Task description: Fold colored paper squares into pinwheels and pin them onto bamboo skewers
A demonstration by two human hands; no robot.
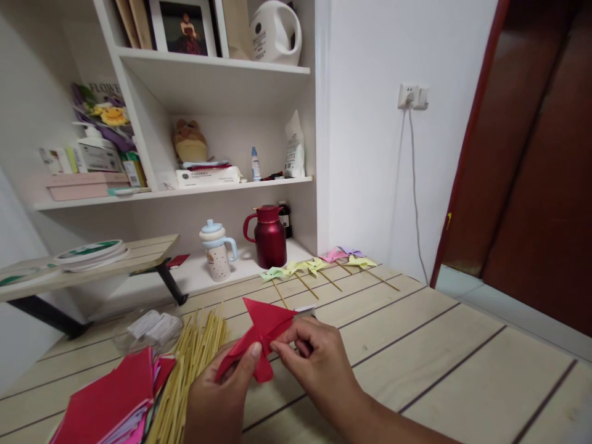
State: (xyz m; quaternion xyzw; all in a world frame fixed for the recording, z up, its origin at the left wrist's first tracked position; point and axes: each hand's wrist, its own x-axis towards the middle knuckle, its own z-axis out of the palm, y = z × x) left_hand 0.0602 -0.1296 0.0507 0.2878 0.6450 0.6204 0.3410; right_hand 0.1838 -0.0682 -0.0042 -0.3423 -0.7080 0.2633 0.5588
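Note:
A red paper pinwheel (pixel 253 330), its blades folded toward the middle, is held above the slatted table. My left hand (pixel 231 376) grips its lower left part, thumb pressed on the paper near the centre. My right hand (pixel 309 351) is closed at the pinwheel's right side, thumb and forefinger pinched by the centre. Whatever small thing may sit between those fingertips is hidden. Just behind my right hand shows a pale, flat edge (pixel 305 308) that I cannot name. Near my left hand lie a bundle of thin wooden sticks (pixel 189 364) and a stack of coloured paper (pixel 111 401), red on top.
Several finished paper pinwheels (pixel 317 265) on sticks lie along the table's back edge. Behind them stand a red thermos jug (pixel 271 237) and a pale cup (pixel 218 256). A clear plastic box (pixel 150 327) sits left, by a small raised shelf (pixel 148 253) bearing tape rolls (pixel 92 254).

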